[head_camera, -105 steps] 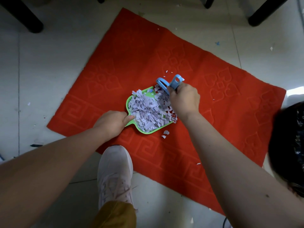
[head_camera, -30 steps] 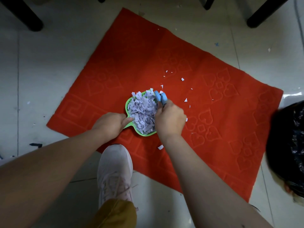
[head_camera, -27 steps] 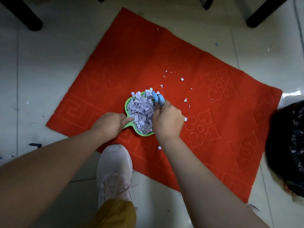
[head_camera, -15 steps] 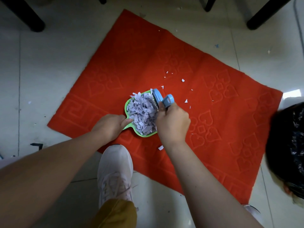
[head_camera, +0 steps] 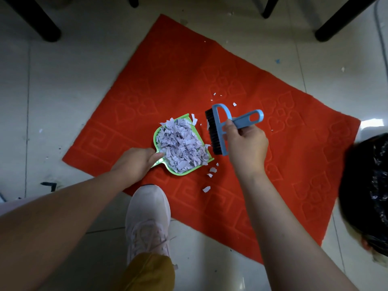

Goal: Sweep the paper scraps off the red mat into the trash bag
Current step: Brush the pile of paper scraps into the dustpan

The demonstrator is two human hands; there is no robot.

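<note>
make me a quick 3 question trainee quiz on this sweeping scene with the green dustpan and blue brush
1. True or false: the green plastic dustpan heaped with torn white paper scraps rests on the red embossed mat.
2. Which hand grips the blue plastic brush with black bristles? A) left hand B) right hand C) neither
3. Fill in: the black plastic trash bag sits at the mat's ____ edge.

Key:
1. True.
2. B: the right hand grips it; the left hand holds the dustpan's handle.
3. Right. Loose scraps remain on the mat.
</note>
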